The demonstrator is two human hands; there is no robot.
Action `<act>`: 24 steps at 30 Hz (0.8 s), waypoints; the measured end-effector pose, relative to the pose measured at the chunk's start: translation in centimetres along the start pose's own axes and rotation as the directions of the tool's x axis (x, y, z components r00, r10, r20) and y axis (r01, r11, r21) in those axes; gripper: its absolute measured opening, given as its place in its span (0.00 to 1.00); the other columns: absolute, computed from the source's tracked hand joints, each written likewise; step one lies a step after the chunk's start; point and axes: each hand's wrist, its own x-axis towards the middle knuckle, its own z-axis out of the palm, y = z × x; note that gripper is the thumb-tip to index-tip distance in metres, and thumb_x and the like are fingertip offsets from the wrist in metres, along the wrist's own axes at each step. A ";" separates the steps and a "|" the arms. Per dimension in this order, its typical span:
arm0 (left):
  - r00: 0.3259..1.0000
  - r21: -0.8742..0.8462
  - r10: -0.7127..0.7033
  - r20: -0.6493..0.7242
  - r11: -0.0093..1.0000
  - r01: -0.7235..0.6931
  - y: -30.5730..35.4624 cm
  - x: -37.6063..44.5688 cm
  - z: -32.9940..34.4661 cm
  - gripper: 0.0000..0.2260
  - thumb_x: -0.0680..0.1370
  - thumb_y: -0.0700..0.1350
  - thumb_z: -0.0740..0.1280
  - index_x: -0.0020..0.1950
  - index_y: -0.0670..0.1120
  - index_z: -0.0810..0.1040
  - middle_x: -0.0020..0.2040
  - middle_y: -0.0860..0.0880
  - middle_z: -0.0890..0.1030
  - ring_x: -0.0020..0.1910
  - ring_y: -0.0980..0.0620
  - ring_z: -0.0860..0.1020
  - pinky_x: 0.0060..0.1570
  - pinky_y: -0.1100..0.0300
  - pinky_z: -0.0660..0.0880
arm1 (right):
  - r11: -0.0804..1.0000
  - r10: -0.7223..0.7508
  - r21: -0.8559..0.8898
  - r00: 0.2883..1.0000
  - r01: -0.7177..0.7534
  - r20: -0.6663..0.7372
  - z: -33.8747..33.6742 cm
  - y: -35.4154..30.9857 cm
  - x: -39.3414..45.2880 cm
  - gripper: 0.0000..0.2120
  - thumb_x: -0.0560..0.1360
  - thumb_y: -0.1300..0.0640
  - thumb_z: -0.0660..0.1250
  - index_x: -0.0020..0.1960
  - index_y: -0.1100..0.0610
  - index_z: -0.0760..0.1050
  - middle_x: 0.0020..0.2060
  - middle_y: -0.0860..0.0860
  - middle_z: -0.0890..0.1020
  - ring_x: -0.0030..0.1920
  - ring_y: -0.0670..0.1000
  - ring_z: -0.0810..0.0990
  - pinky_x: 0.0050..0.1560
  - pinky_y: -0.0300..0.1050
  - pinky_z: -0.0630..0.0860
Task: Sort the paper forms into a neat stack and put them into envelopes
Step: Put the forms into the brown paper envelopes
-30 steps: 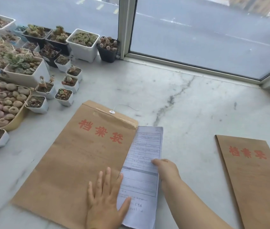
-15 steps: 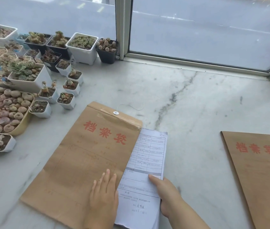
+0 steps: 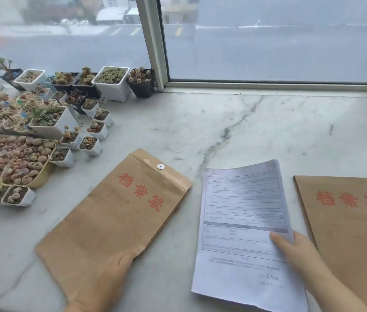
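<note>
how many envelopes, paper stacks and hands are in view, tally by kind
brown envelopes: 2, left envelope and right envelope
stacks of paper forms: 1
hands: 2, left hand gripping the left envelope, right hand holding the forms
total: 5

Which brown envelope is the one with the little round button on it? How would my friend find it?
Start at the marble windowsill and find the crowd of little plant pots on the left. The left envelope lies just beside them, with the left hand on its near end. Only this one shows a folded flap with a small white round clasp; the right envelope, past the paper forms, shows none.
</note>
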 end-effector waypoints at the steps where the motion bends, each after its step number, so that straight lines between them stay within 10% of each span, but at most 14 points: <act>1: 1.000 0.047 0.003 0.004 0.999 -0.003 0.2 0.1 -0.6 0.18 0.74 0.39 0.52 0.60 0.51 0.72 0.55 0.55 0.77 0.45 0.53 0.83 0.58 0.65 0.65 | 1.000 0.001 0.001 1.000 -0.001 -0.019 -2.5 0.4 0.1 0.04 0.77 0.62 0.67 0.47 0.59 0.82 0.38 0.54 0.86 0.41 0.56 0.84 0.46 0.51 0.80; 5: 0.981 0.090 0.002 0.192 0.996 -0.020 -1.9 -0.4 -2.2 0.10 0.75 0.58 0.60 0.52 0.74 0.70 0.63 0.57 0.71 0.69 0.53 0.69 0.62 0.70 0.55 | 0.998 0.059 0.030 0.998 -0.058 -0.034 -10.3 1.9 0.4 0.04 0.76 0.61 0.68 0.49 0.59 0.82 0.40 0.58 0.86 0.42 0.62 0.85 0.53 0.63 0.79; 8: 0.902 0.053 -0.231 0.365 0.972 0.227 -2.9 -0.3 -2.8 0.10 0.73 0.48 0.59 0.48 0.64 0.72 0.59 0.53 0.76 0.57 0.47 0.78 0.58 0.62 0.65 | 0.995 0.079 0.056 0.997 -0.079 -0.008 -13.6 3.2 0.7 0.06 0.76 0.62 0.68 0.51 0.60 0.82 0.43 0.60 0.86 0.43 0.64 0.85 0.56 0.65 0.77; 15: 0.928 0.045 0.109 0.356 0.990 -0.134 11.8 2.8 2.9 0.43 0.63 0.66 0.65 0.75 0.51 0.63 0.75 0.49 0.63 0.71 0.50 0.62 0.69 0.55 0.52 | 0.984 0.115 0.132 0.993 -0.119 0.041 -14.7 6.7 1.4 0.07 0.76 0.65 0.67 0.53 0.64 0.80 0.44 0.61 0.86 0.46 0.63 0.84 0.57 0.62 0.76; 18: 0.969 0.097 0.077 0.235 0.990 -0.102 12.7 4.3 4.6 0.42 0.65 0.58 0.73 0.75 0.48 0.62 0.71 0.43 0.69 0.66 0.45 0.73 0.63 0.53 0.71 | 0.981 0.109 0.157 0.992 -0.117 0.062 -14.7 7.2 1.8 0.07 0.76 0.65 0.66 0.53 0.63 0.80 0.44 0.59 0.86 0.46 0.62 0.85 0.55 0.60 0.77; 24: 0.981 0.307 0.076 0.177 0.943 -0.129 12.3 5.1 5.4 0.28 0.69 0.37 0.54 0.71 0.40 0.63 0.54 0.38 0.81 0.49 0.41 0.82 0.41 0.53 0.82 | 0.983 0.055 0.169 0.991 -0.076 0.121 -15.0 7.2 2.0 0.11 0.75 0.64 0.69 0.57 0.57 0.78 0.47 0.55 0.86 0.48 0.59 0.85 0.56 0.60 0.78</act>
